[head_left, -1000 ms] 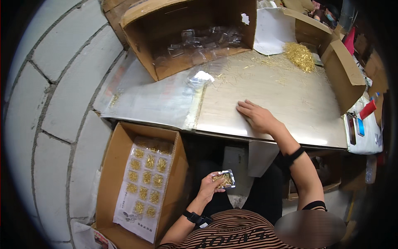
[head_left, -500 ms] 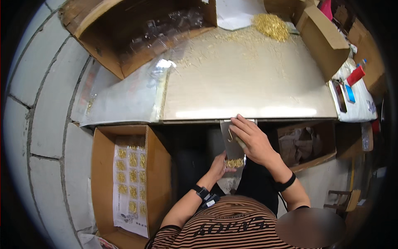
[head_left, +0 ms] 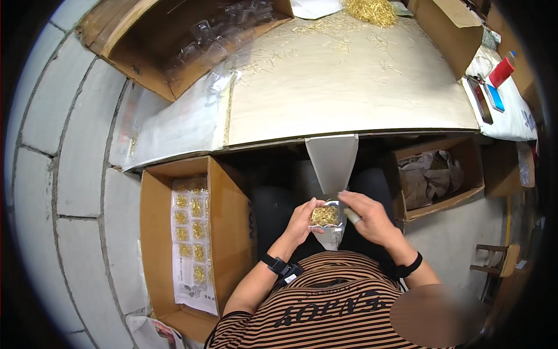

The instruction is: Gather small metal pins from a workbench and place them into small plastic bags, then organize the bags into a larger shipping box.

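- Right hand has moved since half a second ago: it was up by the near edge of the counter, now it's down lower, right next to the tray
- Head view, the only one: left hand is closed around a small clear tray, at the tray's left edge, no doubt about that grip
- That tray sits over the lap, below the middle of the counter's near edge, with a heap of thin gold pieces in it
- As for the right one, fingers are together and a bit bent, by the tray's right edge; can't tell if it's touching or pinching anything
- Bigger gold pile is way back at the counter's far edge, loose bits scattered in front of it
- Toward the counter's far left corner there's a cardboard box tipped on its side, clear plastic cases inside
- Below the near left part of the counter, another open carton holds rows of gold-filled packs on a white printed sheet
- Counter's right end has a red thing and a blue one near each other, too small to make out
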### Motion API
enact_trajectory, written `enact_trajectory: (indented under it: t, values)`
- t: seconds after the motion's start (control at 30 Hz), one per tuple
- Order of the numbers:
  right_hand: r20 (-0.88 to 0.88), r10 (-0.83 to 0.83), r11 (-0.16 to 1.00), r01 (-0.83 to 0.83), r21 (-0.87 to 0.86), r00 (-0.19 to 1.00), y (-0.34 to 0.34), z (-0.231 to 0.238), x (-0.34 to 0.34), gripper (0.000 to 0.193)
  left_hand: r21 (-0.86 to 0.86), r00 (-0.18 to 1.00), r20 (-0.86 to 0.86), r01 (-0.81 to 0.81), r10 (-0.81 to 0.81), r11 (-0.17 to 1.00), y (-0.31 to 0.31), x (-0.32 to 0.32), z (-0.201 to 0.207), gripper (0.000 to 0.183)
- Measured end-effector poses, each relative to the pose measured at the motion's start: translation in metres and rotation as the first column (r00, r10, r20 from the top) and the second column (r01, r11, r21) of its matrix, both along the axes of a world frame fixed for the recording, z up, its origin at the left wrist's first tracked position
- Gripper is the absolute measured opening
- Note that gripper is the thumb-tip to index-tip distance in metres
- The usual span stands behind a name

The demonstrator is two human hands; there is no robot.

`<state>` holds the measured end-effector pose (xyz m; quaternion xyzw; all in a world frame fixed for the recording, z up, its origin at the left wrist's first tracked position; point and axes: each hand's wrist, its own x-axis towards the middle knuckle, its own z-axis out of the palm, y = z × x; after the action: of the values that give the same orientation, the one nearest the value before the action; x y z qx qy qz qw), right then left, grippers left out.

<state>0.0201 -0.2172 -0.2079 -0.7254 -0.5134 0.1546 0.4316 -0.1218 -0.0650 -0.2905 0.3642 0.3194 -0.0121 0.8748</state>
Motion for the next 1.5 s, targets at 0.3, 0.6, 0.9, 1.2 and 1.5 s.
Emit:
enact_trajectory:
  t: [0.3,0.6,0.9,1.2,1.5]
  values:
    - [0.350,0.227,0.974,-0.207,-0.096,0.909,0.017,0.004,-0.023,0.042,0.086,0.989,0.064,-0.137,0.132,0.987,0.007,0.000,0.042,0.034]
    - [0.349,0.170,0.985,-0.167,-0.040,0.922,0.034,0.018,-0.022,0.048,0.114,0.967,0.142,-0.229,0.212,0.967,0.013,0.000,0.057,0.031]
    - [0.043,0.043,0.967,-0.052,0.250,0.998,0.068,0.043,-0.025,0.042,0.251,0.936,0.173,-0.342,0.306,0.906,0.045,-0.018,0.094,0.027]
    - [-0.029,0.143,0.983,-0.139,0.119,0.989,0.096,0.038,-0.042,0.037,0.444,0.775,0.128,-0.603,0.620,0.662,0.121,-0.146,0.145,0.026]
    - [-0.284,0.028,0.999,-0.034,-0.018,0.958,0.089,-0.007,-0.029,0.038,0.549,0.324,-0.032,-0.785,0.945,0.288,0.142,-0.420,0.077,0.018]
